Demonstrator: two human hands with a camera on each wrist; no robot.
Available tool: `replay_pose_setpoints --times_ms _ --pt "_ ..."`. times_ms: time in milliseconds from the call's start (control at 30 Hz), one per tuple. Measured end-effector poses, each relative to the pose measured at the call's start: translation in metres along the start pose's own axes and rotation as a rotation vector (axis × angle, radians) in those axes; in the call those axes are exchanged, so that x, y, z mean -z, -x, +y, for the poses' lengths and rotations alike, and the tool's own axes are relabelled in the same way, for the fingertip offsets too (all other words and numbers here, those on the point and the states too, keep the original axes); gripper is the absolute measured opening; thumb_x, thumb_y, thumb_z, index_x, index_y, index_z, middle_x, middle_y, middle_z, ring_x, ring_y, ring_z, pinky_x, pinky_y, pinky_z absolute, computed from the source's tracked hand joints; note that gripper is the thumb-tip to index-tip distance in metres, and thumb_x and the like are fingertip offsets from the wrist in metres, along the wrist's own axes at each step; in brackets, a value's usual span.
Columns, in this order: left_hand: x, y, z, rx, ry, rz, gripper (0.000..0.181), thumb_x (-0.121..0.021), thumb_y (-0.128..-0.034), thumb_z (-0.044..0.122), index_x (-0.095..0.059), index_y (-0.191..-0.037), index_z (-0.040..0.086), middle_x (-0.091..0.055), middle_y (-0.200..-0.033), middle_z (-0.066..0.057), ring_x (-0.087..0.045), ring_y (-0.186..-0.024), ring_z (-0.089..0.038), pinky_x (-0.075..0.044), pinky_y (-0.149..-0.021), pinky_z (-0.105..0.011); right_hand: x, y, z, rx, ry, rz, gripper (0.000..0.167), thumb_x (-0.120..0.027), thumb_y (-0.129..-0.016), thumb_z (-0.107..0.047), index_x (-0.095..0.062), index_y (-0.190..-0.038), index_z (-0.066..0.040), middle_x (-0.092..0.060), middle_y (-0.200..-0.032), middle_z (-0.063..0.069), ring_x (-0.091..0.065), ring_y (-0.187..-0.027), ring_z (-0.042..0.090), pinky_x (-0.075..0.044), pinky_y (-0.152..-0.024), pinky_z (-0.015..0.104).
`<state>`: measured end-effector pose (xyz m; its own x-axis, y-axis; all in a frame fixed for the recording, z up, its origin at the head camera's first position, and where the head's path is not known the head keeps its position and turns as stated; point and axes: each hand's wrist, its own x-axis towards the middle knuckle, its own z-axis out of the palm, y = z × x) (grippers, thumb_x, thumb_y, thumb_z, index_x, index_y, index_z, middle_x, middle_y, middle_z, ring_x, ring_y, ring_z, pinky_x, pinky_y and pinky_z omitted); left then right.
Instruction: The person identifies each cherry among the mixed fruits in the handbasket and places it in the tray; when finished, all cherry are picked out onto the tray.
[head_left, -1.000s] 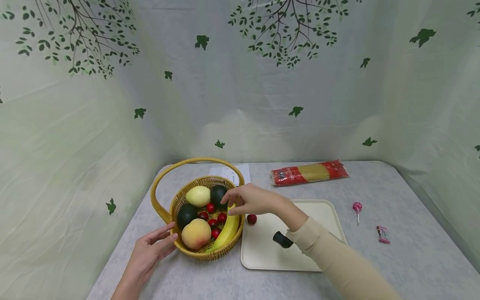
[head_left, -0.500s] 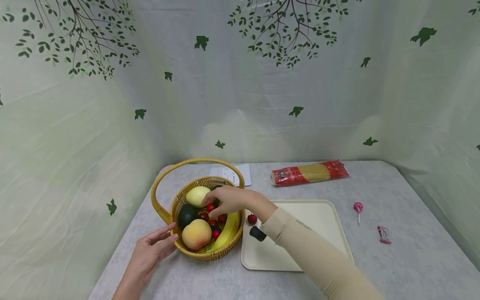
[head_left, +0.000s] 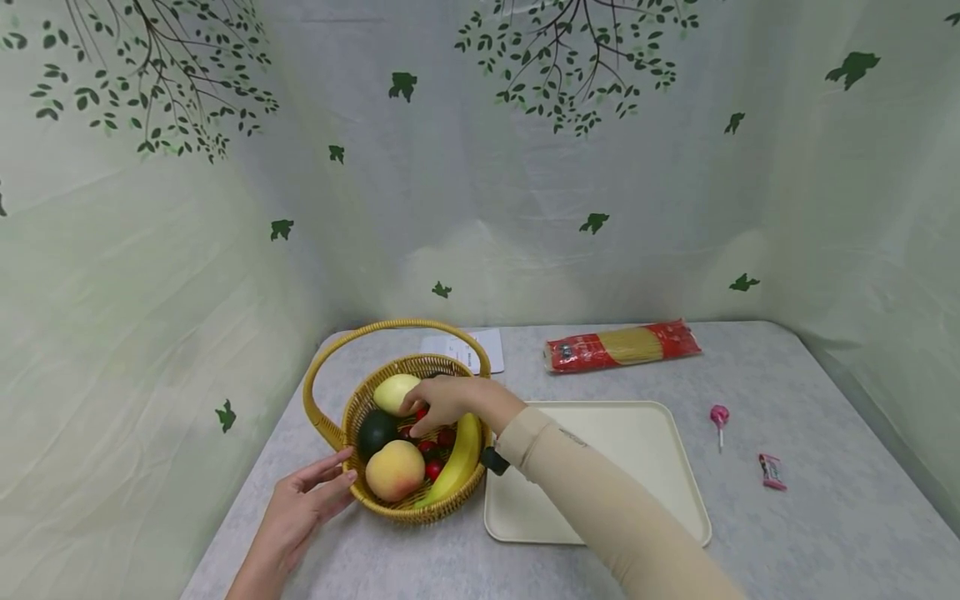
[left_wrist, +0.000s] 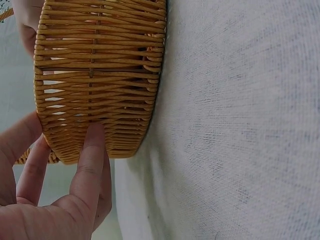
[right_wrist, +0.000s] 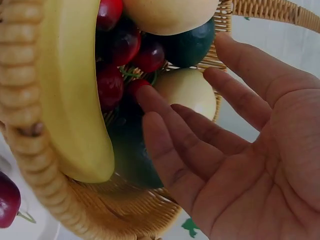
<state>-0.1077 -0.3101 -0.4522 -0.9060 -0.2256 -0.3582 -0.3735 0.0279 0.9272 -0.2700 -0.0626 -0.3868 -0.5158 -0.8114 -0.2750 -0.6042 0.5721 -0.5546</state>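
Note:
A yellow wicker basket (head_left: 408, 517) holds a banana (head_left: 461, 460), a peach (head_left: 395, 469), a pale yellow fruit (head_left: 394, 393), two dark green avocado-like fruits (head_left: 377, 432) and several cherries (head_left: 433, 470). My left hand (head_left: 306, 502) touches the basket's left side, fingers fairly straight. Over the fruit, my right hand (head_left: 450, 398) reaches in with loosely bent, spread fingers. In the right wrist view one fingertip is at a red cherry (right_wrist: 135, 89); contact is hard to judge. Nothing is pinched there. The hand hides part of the rear avocado-like fruit in the head view.
A cream tray (head_left: 645, 475) lies right of the basket. One cherry (right_wrist: 7, 200) on it shows only in the right wrist view. Red-packed noodles (head_left: 622, 346), a pink lollipop (head_left: 720, 415), a wrapped candy (head_left: 772, 472) and white paper (head_left: 491, 350) lie around.
My right hand has moved left from the banana side and down among the cherries. Its forearm now covers the tray's cherry in the head view. The left hand stays at the basket.

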Motion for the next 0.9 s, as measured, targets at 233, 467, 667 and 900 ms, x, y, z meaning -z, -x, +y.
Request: replay_pose_setpoints --times_ms 233,467,667,900 --pt "0.001 0.0 -0.003 0.018 -0.001 0.012 0.056 -0.082 -0.0968 0.016 -0.065 -0.149 0.009 -0.052 -0.13 -0.005 -0.063 -0.11 -0.008 -0.065 -0.094 -0.036 -0.005 -0.008 0.001 -0.043 -0.079 -0.042 0.047 -0.073 -0.104 -0.035 -0.065 -0.148 -0.02 -0.062 -0.154 0.005 -0.068 -0.111 0.017 -0.057 -0.084 0.025" --pt "0.001 0.001 -0.001 0.024 0.003 0.007 0.057 -0.082 -0.0974 0.017 -0.063 -0.151 0.009 -0.052 -0.131 -0.004 -0.061 -0.112 -0.009 -0.065 -0.095 -0.035 -0.003 -0.013 -0.003 -0.075 -0.141 -0.073 0.046 -0.073 -0.105 -0.033 -0.065 -0.148 -0.018 -0.06 -0.155 0.008 -0.07 -0.113 0.023 -0.061 -0.087 0.03" --pt "0.001 0.003 0.0 0.017 -0.003 0.004 0.057 -0.082 -0.0972 0.017 -0.064 -0.151 0.009 -0.051 -0.137 -0.006 -0.059 -0.117 -0.009 -0.064 -0.095 -0.035 -0.003 -0.019 -0.002 -0.075 -0.138 -0.11 0.045 -0.072 -0.105 -0.031 -0.065 -0.146 -0.015 -0.062 -0.152 0.007 -0.069 -0.112 0.02 -0.062 -0.089 0.032" --pt "0.001 0.002 0.002 0.007 -0.002 -0.001 0.056 -0.081 -0.0975 0.016 -0.064 -0.15 0.009 -0.053 -0.135 -0.004 -0.058 -0.119 -0.01 -0.065 -0.095 -0.035 0.0 -0.021 -0.002 -0.081 -0.162 -0.135 0.04 -0.074 -0.104 -0.026 -0.067 -0.142 -0.012 -0.068 -0.121 0.0 -0.073 -0.106 0.022 -0.061 -0.095 0.035"
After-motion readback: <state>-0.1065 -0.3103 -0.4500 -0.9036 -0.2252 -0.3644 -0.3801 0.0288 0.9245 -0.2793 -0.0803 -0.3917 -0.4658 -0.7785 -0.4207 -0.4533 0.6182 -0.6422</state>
